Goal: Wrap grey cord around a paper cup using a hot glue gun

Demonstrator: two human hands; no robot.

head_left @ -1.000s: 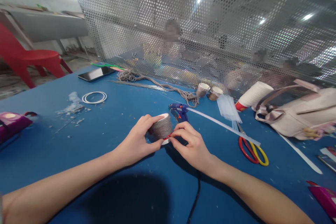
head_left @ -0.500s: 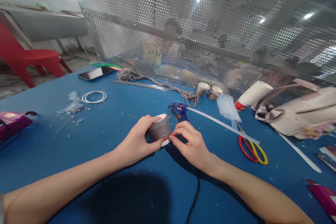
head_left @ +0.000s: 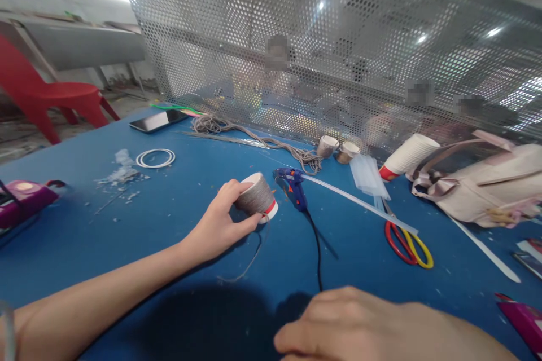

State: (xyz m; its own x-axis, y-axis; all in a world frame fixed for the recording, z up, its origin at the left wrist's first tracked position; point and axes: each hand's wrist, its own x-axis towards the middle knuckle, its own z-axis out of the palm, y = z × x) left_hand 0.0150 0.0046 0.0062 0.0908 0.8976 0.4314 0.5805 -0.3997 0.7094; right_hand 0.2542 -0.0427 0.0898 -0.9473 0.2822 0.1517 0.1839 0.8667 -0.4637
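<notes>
My left hand is closed around a paper cup wrapped in grey yarn, with a red band near its white rim, tilted on the blue table. A loose grey strand trails from the cup toward me. My right hand is low and close to the camera, away from the cup; its fingertips run off the bottom edge, so I cannot tell whether it holds anything. A blue glue gun lies just right of the cup, its black cord running toward me.
Red and yellow scissors, a clear glue stick, stacked paper cups and a pale bag lie right. Two small wrapped cups, grey yarn, a phone and a white ring sit farther back. A perforated screen stands behind, people beyond it.
My right hand has left the cup's rim and pulled back toward me. The left hand keeps the cup, now tilted more, and a loose yarn strand shows below it.
</notes>
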